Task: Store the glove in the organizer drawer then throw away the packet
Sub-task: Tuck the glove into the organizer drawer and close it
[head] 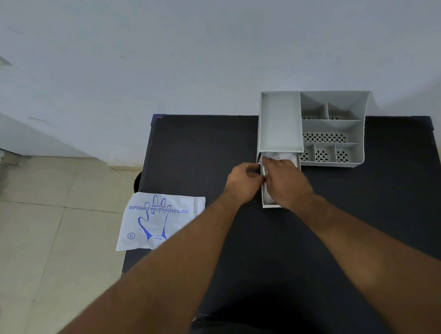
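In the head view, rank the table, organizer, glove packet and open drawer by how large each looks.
1. Table
2. Organizer
3. Glove packet, close to the organizer and nearer the camera, so unsure
4. Drawer, partly hidden by the right hand

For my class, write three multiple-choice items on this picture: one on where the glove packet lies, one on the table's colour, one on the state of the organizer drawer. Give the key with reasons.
1. Where does the packet lie?
A. at the table's left edge, overhanging it
B. inside the organizer
C. on the floor

2. What colour is the table?
A. white
B. black
C. red

3. In what state is the drawer?
A. shut
B. taken out and set aside
C. pulled out, with the glove in it

Key: 1 A, its left side hangs past the edge; 2 B, the top is black; 3 C, it juts from the organizer under the right hand, the left hand at its side.
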Demonstrator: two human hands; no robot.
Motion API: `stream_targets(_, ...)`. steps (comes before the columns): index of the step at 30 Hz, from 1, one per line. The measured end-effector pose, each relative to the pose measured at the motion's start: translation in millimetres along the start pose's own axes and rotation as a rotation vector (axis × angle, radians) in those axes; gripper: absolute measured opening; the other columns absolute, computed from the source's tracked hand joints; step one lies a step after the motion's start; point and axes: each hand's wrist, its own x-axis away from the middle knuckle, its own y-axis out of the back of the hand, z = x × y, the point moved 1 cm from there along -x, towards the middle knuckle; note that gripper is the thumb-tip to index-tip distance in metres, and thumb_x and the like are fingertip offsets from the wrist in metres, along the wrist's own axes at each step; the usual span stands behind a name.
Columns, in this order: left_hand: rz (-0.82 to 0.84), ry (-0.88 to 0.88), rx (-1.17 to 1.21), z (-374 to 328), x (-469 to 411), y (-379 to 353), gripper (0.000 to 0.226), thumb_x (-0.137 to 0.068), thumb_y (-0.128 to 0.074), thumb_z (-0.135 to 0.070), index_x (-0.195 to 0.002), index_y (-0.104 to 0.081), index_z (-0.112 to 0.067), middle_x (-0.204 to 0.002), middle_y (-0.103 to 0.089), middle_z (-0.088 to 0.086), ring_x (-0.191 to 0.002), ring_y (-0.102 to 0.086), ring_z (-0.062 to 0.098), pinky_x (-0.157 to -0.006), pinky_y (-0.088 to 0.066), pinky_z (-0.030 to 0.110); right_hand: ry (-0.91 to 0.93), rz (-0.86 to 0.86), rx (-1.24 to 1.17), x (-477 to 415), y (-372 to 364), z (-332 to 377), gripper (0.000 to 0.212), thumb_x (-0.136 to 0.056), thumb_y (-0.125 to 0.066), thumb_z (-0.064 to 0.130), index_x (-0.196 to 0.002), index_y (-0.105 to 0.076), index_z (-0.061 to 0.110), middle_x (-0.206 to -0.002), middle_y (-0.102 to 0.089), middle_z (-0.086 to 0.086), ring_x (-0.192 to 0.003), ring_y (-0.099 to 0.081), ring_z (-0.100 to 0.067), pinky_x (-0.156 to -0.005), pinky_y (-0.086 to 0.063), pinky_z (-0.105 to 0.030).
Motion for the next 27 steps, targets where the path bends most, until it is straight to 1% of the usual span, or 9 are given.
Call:
stream_targets(4,0.002,0.017,0.005,-1.1,-4.0,-0.8,0.038,-0.083,-0.072,-0.014,-0.121,-0.067,-0.015,-0.099,-0.075,0.004,-0.091,-0.072,0.023,-0.09,-0.059,0.043,0.024,0.032,0.175,-4.5,0.9,-0.2,0.054,-0.09,-0.053,0.021,-0.142,-0.045,0.008,-0.133,-0.062,-0.012,-0.119,-0.054,-0.034,-0.095,-0.043,-0.043)
stream_targets(7,-0.019,0.039,-0.008,-3.8,-6.8,-1.2,0.034,-0.082,-0.072,-0.022,-0.115,-0.069,-0.017,-0.102,-0.075,0.001,-0.095,-0.073,0.025,-0.09,-0.059,0.042,0.027,0.017,0.369,-5.8,1.5,-1.4,0.049,-0.081,-0.065,0.025,-0.127,-0.059,0.011,-0.12,-0.065,-0.011,-0.108,-0.058,-0.033,-0.087,-0.046,-0.045)
stream_targets(9,-0.037,0.038,-0.037,-7.0,-7.2,-0.6,0.029,-0.082,-0.071,-0.025,-0.111,-0.07,-0.018,-0.104,-0.075,0.0,-0.095,-0.073,0.024,-0.09,-0.059,0.041,0.015,-0.021,0.419,-5.6,0.4,-0.7,0.045,-0.076,-0.07,0.027,-0.118,-0.065,0.011,-0.112,-0.064,-0.011,-0.102,-0.059,-0.033,-0.084,-0.048,-0.045)
stream_targets(13,-0.094,0.022,-0.129,-11.8,-10.2,1.3,0.021,-0.084,-0.068,-0.026,-0.104,-0.071,-0.023,-0.107,-0.074,-0.002,-0.097,-0.07,0.018,-0.089,-0.058,0.032,-0.001,-0.056,0.282,-7.7,-1.6,4.5,0.035,-0.084,-0.062,0.026,-0.114,-0.062,0.009,-0.112,-0.061,-0.014,-0.103,-0.057,-0.034,-0.086,-0.046,-0.045)
stream_targets(15,-0.116,0.005,-0.166,-14.1,-10.0,0.5,0.02,-0.084,-0.068,-0.027,-0.103,-0.07,-0.023,-0.106,-0.073,-0.002,-0.096,-0.068,0.017,-0.086,-0.057,0.032,-0.016,-0.109,0.148,-5.5,-1.5,5.3,0.032,-0.084,-0.061,0.021,-0.114,-0.062,0.009,-0.109,-0.061,-0.014,-0.1,-0.059,-0.034,-0.079,-0.049,-0.043)
stream_targets(18,-0.126,-0.005,-0.19,-15.4,-9.7,-0.7,0.019,-0.085,-0.07,-0.027,-0.103,-0.069,-0.022,-0.103,-0.072,-0.001,-0.093,-0.069,0.019,-0.083,-0.059,0.036,-0.007,-0.169,0.037,-0.9,-3.5,2.7,0.043,-0.085,-0.06,0.017,-0.127,-0.058,0.009,-0.113,-0.063,-0.013,-0.101,-0.06,-0.033,-0.076,-0.052,-0.041)
stream_targets(21,-0.139,-0.002,-0.22,-16.5,-9.4,-1.7,0.017,-0.086,-0.07,-0.029,-0.102,-0.068,-0.022,-0.101,-0.071,-0.001,-0.09,-0.068,0.019,-0.075,-0.057,0.032,0.035,-0.17,0.075,0.3,-4.9,-0.2,0.049,-0.087,-0.06,0.019,-0.134,-0.054,0.008,-0.113,-0.066,-0.015,-0.095,-0.061,-0.034,-0.08,-0.051,-0.043)
stream_targets(24,-0.146,-0.013,-0.258,-19.5,-8.7,-2.8,0.017,-0.087,-0.068,-0.03,-0.103,-0.067,-0.022,-0.099,-0.069,-0.001,-0.085,-0.065,0.018,-0.065,-0.048,0.027,0.053,-0.157,0.137,-1.5,-4.9,-1.4,0.053,-0.086,-0.064,0.02,-0.135,-0.053,0.006,-0.11,-0.068,-0.016,-0.092,-0.062,-0.035,-0.08,-0.05,-0.044)
stream_targets(27,-0.134,-0.024,-0.229,-20.4,-10.2,0.7,0.014,-0.087,-0.07,-0.028,-0.099,-0.068,-0.021,-0.101,-0.071,0.0,-0.088,-0.067,0.019,-0.068,-0.052,0.028,0.054,-0.148,0.201,-3.0,-3.8,0.5,0.054,-0.086,-0.063,0.025,-0.136,-0.054,0.006,-0.111,-0.07,-0.014,-0.094,-0.064,-0.036,-0.079,-0.05,-0.044)
